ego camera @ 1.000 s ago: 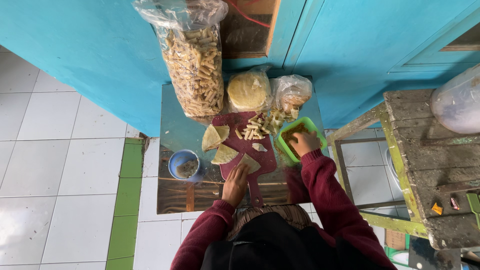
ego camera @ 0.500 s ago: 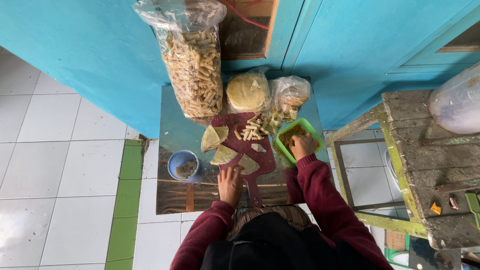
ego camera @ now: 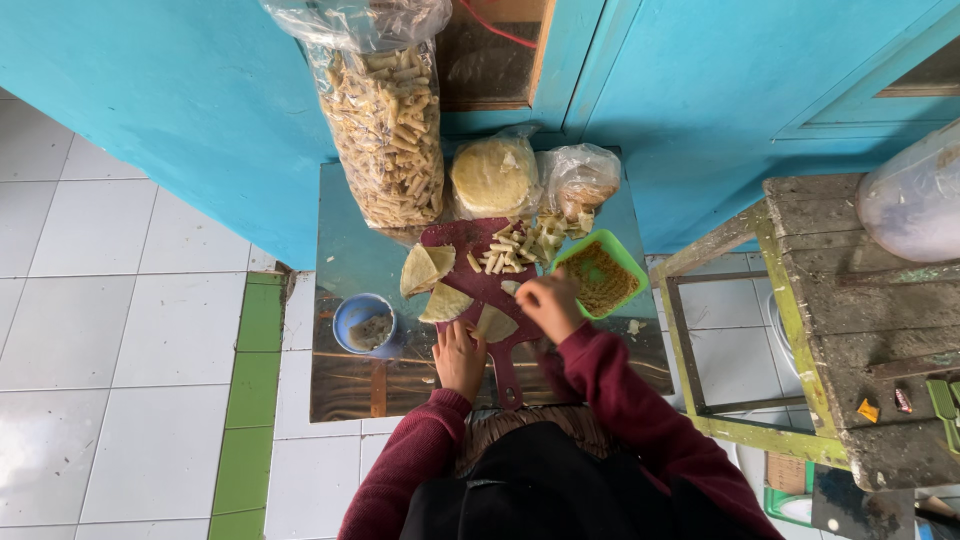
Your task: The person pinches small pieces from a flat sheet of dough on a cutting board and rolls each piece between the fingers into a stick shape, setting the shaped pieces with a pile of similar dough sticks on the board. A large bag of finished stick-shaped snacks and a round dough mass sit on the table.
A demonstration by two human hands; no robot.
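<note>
Since a moment ago the right hand (ego camera: 548,305) has left the green tray (ego camera: 632,262) and come over the dark red cutting board (ego camera: 480,285), fingers pinched shut on something too small to make out. Nearest me, the left hand (ego camera: 459,357) lies open and flat on the tabletop (ego camera: 345,385), its fingertips against the folded wrapper (ego camera: 494,323) at the board's near edge. That wrapper is a pale yellow wedge, thin and soft-looking; I judge it could tear or spill if pressed hard. Beyond it lie two more folded ones (ego camera: 432,285), with a blue bowl (ego camera: 365,322) to the left. Farthest back stand a stack of round wrappers (ego camera: 494,177) and a tall bag of rolled sticks (ego camera: 385,130), which leans and might topple.
</note>
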